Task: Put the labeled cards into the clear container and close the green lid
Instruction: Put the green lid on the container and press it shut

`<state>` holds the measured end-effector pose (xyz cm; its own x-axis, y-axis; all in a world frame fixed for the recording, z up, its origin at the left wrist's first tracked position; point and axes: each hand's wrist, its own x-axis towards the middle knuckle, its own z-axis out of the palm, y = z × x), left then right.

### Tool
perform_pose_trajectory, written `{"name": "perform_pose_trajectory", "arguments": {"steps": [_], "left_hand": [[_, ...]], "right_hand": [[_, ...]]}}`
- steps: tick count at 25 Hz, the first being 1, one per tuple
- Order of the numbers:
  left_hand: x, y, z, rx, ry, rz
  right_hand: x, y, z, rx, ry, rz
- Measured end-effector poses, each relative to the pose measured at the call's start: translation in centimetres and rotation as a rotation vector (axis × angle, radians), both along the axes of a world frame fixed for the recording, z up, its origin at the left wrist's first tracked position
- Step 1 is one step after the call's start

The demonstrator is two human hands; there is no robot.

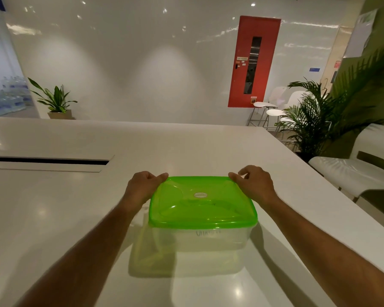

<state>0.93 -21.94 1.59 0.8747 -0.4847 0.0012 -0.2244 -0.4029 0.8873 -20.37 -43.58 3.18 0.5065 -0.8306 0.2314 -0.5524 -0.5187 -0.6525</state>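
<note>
Two bare hands meet at the far corners of a translucent green plastic lid (202,201) that sits on top of a clear rectangular plastic container (200,247), and that container stands on a glossy white counter (53,218). The left hand (142,187) is at the container's far left corner, its fingers (152,176) curled and its thumb laid along the lid's edge, so it pinches the rim there. The right hand (253,185) mirrors it at the far right corner, thumb tip on the lid's edge and the other fingers curled behind it, gripping that corner. Both forearms run in from the near side of the container, one along each flank, angled inward toward the lid, with the wrists roughly level with the lid's top. The lid looks seated all round the container's rim, though whether it is fully snapped down cannot be told. A small oval sticker (198,194) sits near the middle of the lid. Through the container's near wall some faint handwritten lettering (207,233) shows just below the lid, blurred and unreadable; the cards themselves cannot be made out clearly inside. Beyond the container, to its far left, a long dark slot (47,161) is cut into the counter. Farther off, a red door-like panel (253,63) hangs on the white wall behind the container, a potted plant (53,100) stands to the far left, and a palm (315,120) and white stools (264,111) stand to the far right.
</note>
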Motion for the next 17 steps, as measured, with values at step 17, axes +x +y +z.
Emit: {"name": "perform_pose_trajectory", "arguments": {"steps": [17], "left_hand": [[-8.0,-1.3,1.2,0.737,-0.722,-0.439]], "right_hand": [[0.6,7.1,-0.3,-0.347,0.660,0.447]]}}
